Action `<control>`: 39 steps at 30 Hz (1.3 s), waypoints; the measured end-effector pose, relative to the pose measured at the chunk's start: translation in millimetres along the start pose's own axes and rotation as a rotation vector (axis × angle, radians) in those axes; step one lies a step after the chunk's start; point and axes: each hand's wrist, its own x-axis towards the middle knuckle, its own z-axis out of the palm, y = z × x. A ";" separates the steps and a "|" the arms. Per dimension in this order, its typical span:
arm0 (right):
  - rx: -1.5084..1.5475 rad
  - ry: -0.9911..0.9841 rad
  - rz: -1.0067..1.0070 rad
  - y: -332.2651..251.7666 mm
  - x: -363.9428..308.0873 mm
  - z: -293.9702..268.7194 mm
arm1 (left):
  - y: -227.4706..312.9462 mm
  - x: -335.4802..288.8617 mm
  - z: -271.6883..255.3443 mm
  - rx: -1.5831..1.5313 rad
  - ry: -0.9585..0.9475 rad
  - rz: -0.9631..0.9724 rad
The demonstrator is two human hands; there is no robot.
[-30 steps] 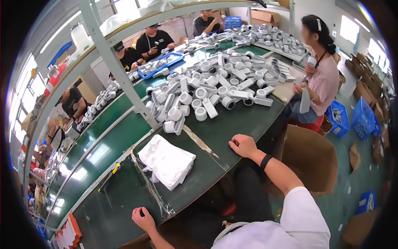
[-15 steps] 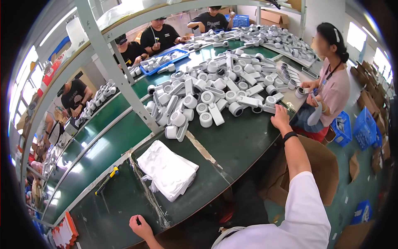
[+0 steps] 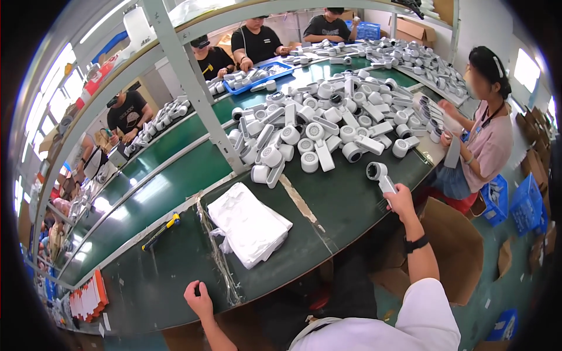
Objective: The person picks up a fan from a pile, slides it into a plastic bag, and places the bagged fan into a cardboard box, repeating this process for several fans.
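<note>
My right hand (image 3: 400, 202) is closed round the handle of a white handheld fan (image 3: 377, 171), holding it over the table's right edge with its round dark-rimmed head pointing away from me. Beyond it lies a large heap of similar white handheld fans (image 3: 310, 131) with round grilles and flat handles. My left hand (image 3: 199, 299) rests at the near table edge, fingers loosely curled, the thumb apart, nothing seen in it. A stack of thin white bags or sheets (image 3: 249, 225) lies on the green table (image 3: 316, 205) between my hands.
A yellow-and-black cutter-like tool (image 3: 161, 232) lies at the left, near an orange-and-white box (image 3: 89, 297). A metal shelf post (image 3: 199, 93) rises beside the heap. A co-worker in pink (image 3: 492, 128) sits at the right. An open carton (image 3: 451, 251) stands beside me.
My right hand has taken a handheld fan from the heap's right edge and drawn it nearer. My left hand stays by the table edge. The view has shifted.
</note>
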 end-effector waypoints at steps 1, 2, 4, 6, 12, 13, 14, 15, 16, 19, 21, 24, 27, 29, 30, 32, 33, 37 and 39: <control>0.003 -0.003 0.000 5.5 -7.5 2.1 | 4.6 3.7 0.4 -0.061 -0.043 -0.069; 0.245 -0.109 0.014 11.5 -14.7 3.3 | 10.2 4.5 0.0 -0.175 -0.050 -0.088; 0.609 -0.270 0.030 12.1 -33.2 6.9 | 47.3 4.5 -1.9 -0.175 -0.051 -0.031; 0.784 -0.391 0.022 -0.5 -58.2 19.5 | 85.3 -0.7 -6.5 -0.169 -0.045 0.022; 0.983 -0.776 -0.023 -30.5 -126.6 61.7 | 195.0 -30.0 11.3 -0.787 -0.507 -0.008; 0.995 -0.852 -0.023 -37.6 -140.4 73.0 | 200.0 -34.7 20.7 -0.947 -0.610 0.019; 0.974 -0.899 -0.025 -44.7 -153.5 79.5 | 205.5 -35.6 32.2 -1.091 -0.772 -0.011; 0.952 -0.942 -0.028 -49.5 -163.9 84.6 | 218.4 -35.4 42.3 -1.128 -0.871 -0.069; 0.929 -1.005 -0.036 -51.8 -173.0 91.9 | 225.9 -35.3 50.5 -1.195 -0.922 -0.103; 0.878 -1.148 -0.036 -55.0 -190.7 105.3 | 246.8 -38.7 71.5 -1.359 -0.857 -0.232; 0.885 -1.203 -0.030 -55.2 -200.9 114.5 | 254.1 -37.0 69.1 -1.591 -0.835 -0.264; 0.903 -1.269 -0.013 -57.1 -212.1 120.7 | 241.7 -36.2 76.0 -1.621 -0.788 -0.312; 0.942 -1.324 -0.024 -52.8 -222.6 128.7 | 229.3 -45.2 77.7 -1.715 -0.737 -0.483; 0.911 -1.310 -0.042 -45.7 -224.6 134.1 | 222.6 -50.9 79.0 -1.713 -0.724 -0.550; 0.875 -1.304 -0.046 -43.1 -225.1 136.3 | 221.4 -52.6 78.6 -1.713 -0.710 -0.572; 0.806 -1.296 -0.057 -41.6 -224.2 136.0 | 218.3 -51.7 74.4 -1.653 -0.738 -0.492; 0.810 -1.294 -0.057 -40.4 -220.8 134.9 | 216.5 -47.5 73.2 -1.650 -0.741 -0.492; 0.809 -1.022 -0.247 -39.1 -197.1 123.3 | 203.8 -18.0 65.9 -1.089 -0.485 -0.082; 0.821 -0.866 -0.229 -38.9 -178.9 121.2 | 208.1 -3.1 61.9 -0.389 -0.520 0.141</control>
